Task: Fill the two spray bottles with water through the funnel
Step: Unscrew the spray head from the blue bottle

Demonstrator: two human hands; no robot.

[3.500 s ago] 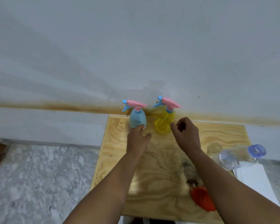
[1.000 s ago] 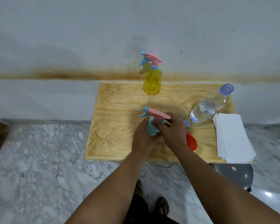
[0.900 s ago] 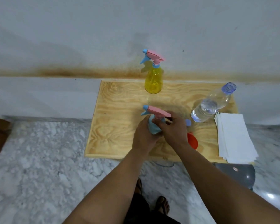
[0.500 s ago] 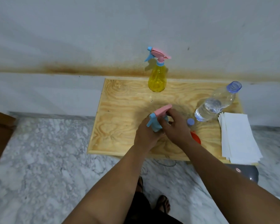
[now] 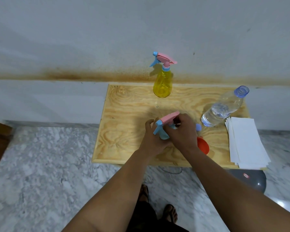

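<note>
spray head [image 5: 167,118] turned further | left hand [image 5: 153,141] grips blue bottle [image 5: 163,134] | right hand [image 5: 182,131] fingers pinch its neck

A single head-worn view looks forward and steeply down from above the person's forearms. The left hand [image 5: 151,139] and right hand [image 5: 182,131] sit near frame centre, fairly close. The bench [image 5: 124,131] spreads beneath them, the wall [image 5: 90,30] rises beyond, the floor [image 5: 40,173] lies below-left.
</note>
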